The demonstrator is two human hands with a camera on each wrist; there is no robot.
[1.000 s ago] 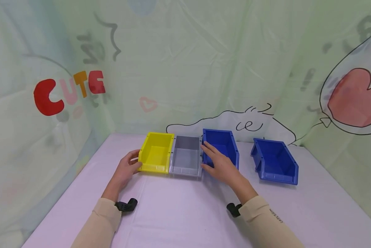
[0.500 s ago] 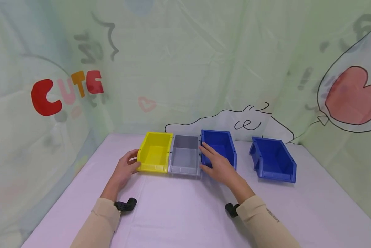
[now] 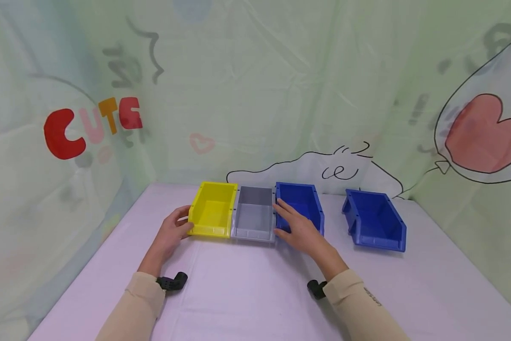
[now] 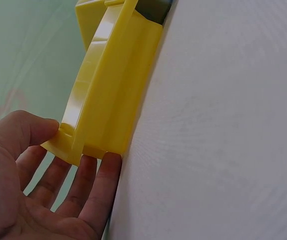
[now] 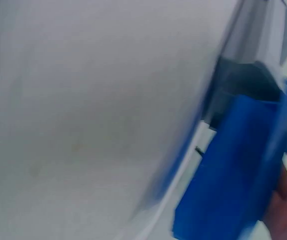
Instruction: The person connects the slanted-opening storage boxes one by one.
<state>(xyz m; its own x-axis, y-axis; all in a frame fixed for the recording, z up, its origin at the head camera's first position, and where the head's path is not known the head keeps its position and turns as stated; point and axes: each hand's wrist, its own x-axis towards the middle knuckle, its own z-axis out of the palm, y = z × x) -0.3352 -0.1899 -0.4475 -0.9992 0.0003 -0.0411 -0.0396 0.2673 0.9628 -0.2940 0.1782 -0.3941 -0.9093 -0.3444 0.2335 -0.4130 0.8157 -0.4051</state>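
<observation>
A yellow storage bin (image 3: pixel 214 208), a grey storage bin (image 3: pixel 254 215) and a blue storage bin (image 3: pixel 300 203) stand side by side on the table. My left hand (image 3: pixel 173 230) holds the yellow bin's front left corner; in the left wrist view the thumb (image 4: pixel 41 129) lies on its front lip and the fingertips meet its side. Over the front of the middle blue bin, my right hand (image 3: pixel 300 229) grips that bin, its fingers at the wall beside the grey bin. That bin (image 5: pixel 228 170) is blurred in the right wrist view, and the hand is partly cut off there.
A second blue bin (image 3: pixel 377 220) stands apart on the right, slightly turned. The white-covered table (image 3: pixel 238 293) extends in front of the row. A printed curtain (image 3: pixel 247 94) hangs behind and at both sides.
The middle blue bin has come slightly down and nearer beside the grey bin, with my right hand on it. My left hand keeps its place on the yellow bin. The head view has shifted slightly.
</observation>
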